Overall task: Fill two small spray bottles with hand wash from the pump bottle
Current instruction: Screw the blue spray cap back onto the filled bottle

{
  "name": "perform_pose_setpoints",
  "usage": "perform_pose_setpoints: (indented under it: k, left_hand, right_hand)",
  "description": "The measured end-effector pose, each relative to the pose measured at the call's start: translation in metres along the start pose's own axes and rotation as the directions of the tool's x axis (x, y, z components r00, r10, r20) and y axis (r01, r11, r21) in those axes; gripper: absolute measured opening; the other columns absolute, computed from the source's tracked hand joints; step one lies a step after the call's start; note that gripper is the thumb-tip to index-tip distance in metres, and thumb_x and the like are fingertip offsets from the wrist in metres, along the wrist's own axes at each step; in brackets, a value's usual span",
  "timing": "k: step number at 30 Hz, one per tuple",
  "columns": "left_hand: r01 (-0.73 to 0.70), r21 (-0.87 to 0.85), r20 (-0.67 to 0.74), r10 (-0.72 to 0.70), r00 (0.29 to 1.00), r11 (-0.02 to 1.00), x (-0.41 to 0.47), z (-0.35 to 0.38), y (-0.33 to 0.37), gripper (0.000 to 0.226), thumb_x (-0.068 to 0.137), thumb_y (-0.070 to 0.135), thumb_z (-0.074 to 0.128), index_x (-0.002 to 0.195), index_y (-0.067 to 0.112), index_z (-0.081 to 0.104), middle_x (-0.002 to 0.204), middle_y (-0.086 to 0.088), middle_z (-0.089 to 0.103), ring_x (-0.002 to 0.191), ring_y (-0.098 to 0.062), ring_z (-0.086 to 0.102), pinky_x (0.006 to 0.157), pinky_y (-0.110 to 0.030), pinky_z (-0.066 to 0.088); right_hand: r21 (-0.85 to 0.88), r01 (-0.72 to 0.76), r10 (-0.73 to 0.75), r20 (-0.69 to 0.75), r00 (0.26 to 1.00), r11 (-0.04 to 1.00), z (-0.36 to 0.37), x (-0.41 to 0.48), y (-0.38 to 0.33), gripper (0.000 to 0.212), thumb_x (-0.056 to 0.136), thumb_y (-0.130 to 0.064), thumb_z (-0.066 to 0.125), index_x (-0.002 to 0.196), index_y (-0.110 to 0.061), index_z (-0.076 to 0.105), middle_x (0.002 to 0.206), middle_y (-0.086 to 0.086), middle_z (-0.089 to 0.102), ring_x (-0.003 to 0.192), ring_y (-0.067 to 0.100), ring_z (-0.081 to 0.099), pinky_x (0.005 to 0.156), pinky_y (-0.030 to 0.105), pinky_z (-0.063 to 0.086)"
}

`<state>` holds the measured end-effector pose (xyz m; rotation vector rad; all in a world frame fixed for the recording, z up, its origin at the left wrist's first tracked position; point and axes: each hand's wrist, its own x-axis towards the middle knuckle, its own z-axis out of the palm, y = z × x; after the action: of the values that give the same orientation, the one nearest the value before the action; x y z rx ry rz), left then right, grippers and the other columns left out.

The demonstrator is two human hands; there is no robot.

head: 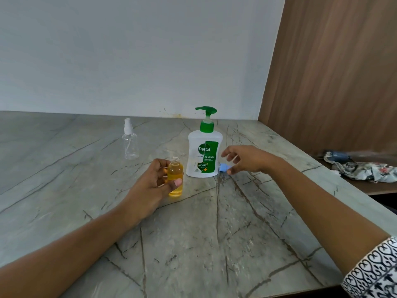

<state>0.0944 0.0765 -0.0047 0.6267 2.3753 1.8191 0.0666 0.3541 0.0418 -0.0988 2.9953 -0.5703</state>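
At frame centre the left hand (159, 181) gripped the upright, uncapped, filled bottle (175, 177). Its blue cap (223, 168) lay just right of the pump bottle (204, 153), touching the loosely open right hand (245, 160), which was nearer.

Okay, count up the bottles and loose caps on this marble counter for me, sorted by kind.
Small clear plastic spray bottles: 2 (open one with yellow liquid, held by the left hand; empty capped one)
White Dettol pump bottle with green pump: 1
Loose blue spray cap: 1, at the right hand
Total: 4
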Motion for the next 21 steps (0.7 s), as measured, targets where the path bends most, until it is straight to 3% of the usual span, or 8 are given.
perform_pose_setpoints:
  k: [5,9,13,16,19,21]
  left_hand:
    - [-0.004,0.013,-0.007,0.004,1.0,1.0,0.001,0.0,-0.002,0.046,0.073,0.036,0.067,0.113,0.025,0.048,0.11,0.002,0.067,0.102,-0.016,0.064,0.092,-0.045,0.05]
    - [-0.018,0.033,-0.015,0.019,1.0,0.999,0.002,0.002,-0.003,0.035,0.082,0.021,0.067,0.111,0.024,0.048,0.106,0.002,0.068,0.099,-0.014,0.065,0.091,-0.042,0.052]
    - [-0.028,0.044,-0.004,0.029,1.0,0.999,0.003,0.002,-0.006,0.034,0.082,0.021,0.069,0.108,0.028,0.048,0.106,0.003,0.068,0.1,-0.014,0.064,0.091,-0.045,0.051]
    - [-0.027,0.053,0.006,0.027,1.0,0.998,0.003,0.002,-0.007,0.038,0.077,0.031,0.07,0.108,0.031,0.048,0.108,0.006,0.067,0.102,-0.014,0.064,0.093,-0.045,0.049]
    - [-0.026,0.049,0.008,0.026,1.0,0.998,0.003,0.002,-0.005,0.04,0.077,0.032,0.07,0.111,0.03,0.048,0.109,0.006,0.067,0.102,-0.013,0.063,0.093,-0.045,0.049]
    - [-0.024,0.045,0.006,0.024,1.0,0.999,0.003,0.002,-0.004,0.042,0.077,0.032,0.07,0.112,0.027,0.048,0.11,0.005,0.066,0.102,-0.014,0.063,0.092,-0.044,0.05]
  right_hand:
    - [-0.099,0.017,-0.031,-0.142,0.989,0.995,0.02,-0.002,-0.003,0.035,0.082,-0.025,0.07,0.115,-0.017,0.06,0.111,0.003,0.064,0.089,0.01,0.053,0.077,0.023,0.041]
    - [-0.082,-0.026,0.006,-0.235,0.972,0.996,0.02,-0.011,0.001,0.028,0.082,-0.026,0.069,0.106,-0.013,0.062,0.102,0.004,0.065,0.084,0.013,0.055,0.074,0.025,0.044]
    - [0.054,-0.109,0.121,-0.356,0.926,0.993,0.004,-0.038,0.007,0.017,0.082,-0.029,0.067,0.093,-0.015,0.064,0.085,0.002,0.067,0.08,0.017,0.064,0.076,0.036,0.053]
    - [0.278,-0.09,0.195,-0.377,0.905,0.956,-0.018,-0.07,0.005,0.006,0.084,-0.023,0.066,0.086,-0.02,0.062,0.081,0.0,0.07,0.073,0.013,0.068,0.067,0.031,0.054]
    - [0.453,0.032,0.156,-0.372,0.915,0.891,-0.045,-0.1,-0.012,0.006,0.085,-0.015,0.064,0.091,-0.018,0.066,0.082,0.0,0.073,0.068,0.011,0.068,0.062,0.024,0.048]
    - [0.452,0.108,0.063,-0.346,0.936,0.886,-0.059,-0.113,-0.032,0.007,0.087,-0.014,0.062,0.092,-0.015,0.067,0.082,0.0,0.073,0.067,0.012,0.068,0.064,0.025,0.049]
